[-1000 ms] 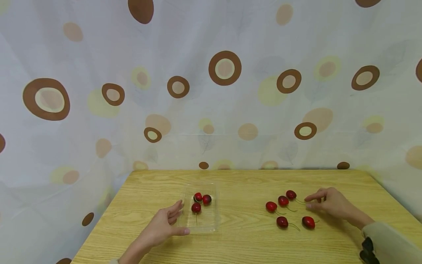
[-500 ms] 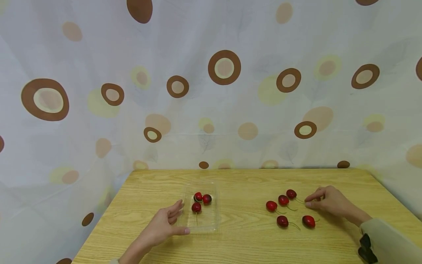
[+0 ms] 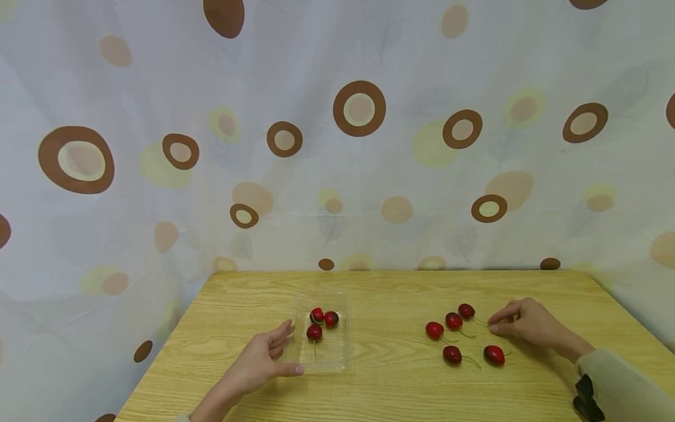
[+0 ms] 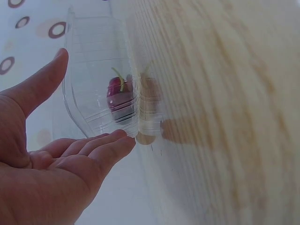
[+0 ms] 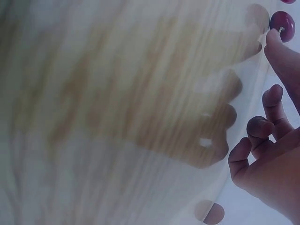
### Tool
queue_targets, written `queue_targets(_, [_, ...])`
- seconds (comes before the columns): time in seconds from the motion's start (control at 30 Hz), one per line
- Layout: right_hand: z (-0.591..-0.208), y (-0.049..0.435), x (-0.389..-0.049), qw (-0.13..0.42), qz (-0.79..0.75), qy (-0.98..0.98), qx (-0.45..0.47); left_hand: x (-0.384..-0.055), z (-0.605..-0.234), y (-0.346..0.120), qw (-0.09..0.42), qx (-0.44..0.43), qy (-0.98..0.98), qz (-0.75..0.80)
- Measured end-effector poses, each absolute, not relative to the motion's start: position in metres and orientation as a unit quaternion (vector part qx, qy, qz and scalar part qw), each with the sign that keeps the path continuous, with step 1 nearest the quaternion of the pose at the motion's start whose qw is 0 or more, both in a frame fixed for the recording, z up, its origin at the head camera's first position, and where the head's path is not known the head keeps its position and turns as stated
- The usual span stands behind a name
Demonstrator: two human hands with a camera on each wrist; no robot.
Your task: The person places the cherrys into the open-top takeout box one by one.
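A clear plastic box (image 3: pixel 337 351) stands left of the table's middle, with three dark red cherries (image 3: pixel 314 332) inside. My left hand (image 3: pixel 261 358) rests against its left side, fingers and thumb straight along the near corner. In the left wrist view the fingertips sit right at the wall of the box (image 4: pixel 93 44). On the right, several loose cherries (image 3: pixel 452 354) with green stems lie spread out. My right hand (image 3: pixel 532 324) pinches the stem end of the farthest cherry (image 3: pixel 466 310) between thumb and index finger; the other fingers curl loosely.
The wooden table (image 3: pixel 390 363) reaches back to a patterned curtain (image 3: pixel 411 176) with brown rings. Bare wood separates the box from the loose cherries. One cherry (image 3: pixel 494 355) lies just in front of my right hand.
My right thumb and index finger have come together at the stem of the farthest cherry. The left hand, the box and the cherries stay where they were.
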State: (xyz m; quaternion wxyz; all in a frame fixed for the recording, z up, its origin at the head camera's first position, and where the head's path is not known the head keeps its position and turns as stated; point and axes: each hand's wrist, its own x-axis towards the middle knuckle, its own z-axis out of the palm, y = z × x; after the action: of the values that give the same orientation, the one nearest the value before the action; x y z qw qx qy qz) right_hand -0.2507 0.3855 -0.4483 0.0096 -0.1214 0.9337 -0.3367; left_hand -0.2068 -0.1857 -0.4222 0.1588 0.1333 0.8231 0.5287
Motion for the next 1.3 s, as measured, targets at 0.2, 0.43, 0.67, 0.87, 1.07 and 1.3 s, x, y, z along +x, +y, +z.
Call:
queue_targets(0.2, [-0.4486, 0.3851, -0.2509, 0.007, -0.340, 0.931, -0.131, -0.2069, -0.4216, -0.1853, 0.157, 0.135, 0.825, 0.525])
queue_targets(0.43, [-0.4489, 0.3834, -0.2513, 0.012, -0.341, 0.932, -0.120, -0.2050, -0.4202, -0.1851, 0.158, 0.133, 0.825, 0.526])
queue_targets(0.67, [-0.4479, 0.3847, -0.2504, 0.005, -0.340, 0.933, -0.118, -0.2054, -0.4201, -0.1855, 0.161, 0.136, 0.821, 0.531])
queue_targets(0.87, [-0.4475, 0.3880, -0.2501, 0.000, -0.342, 0.934, -0.108, -0.2059, -0.4208, -0.1865, 0.163, 0.136, 0.819, 0.533])
queue_targets(1.07, [-0.4451, 0.3907, -0.2496, 0.002, -0.344, 0.936, -0.078, -0.2059, -0.4217, -0.1864, 0.161, 0.136, 0.820, 0.532])
queue_targets(1.3, [-0.4423, 0.3890, -0.2493, -0.002, -0.357, 0.933, -0.055, -0.2063, -0.4220, -0.1852, 0.159, 0.137, 0.820, 0.533])
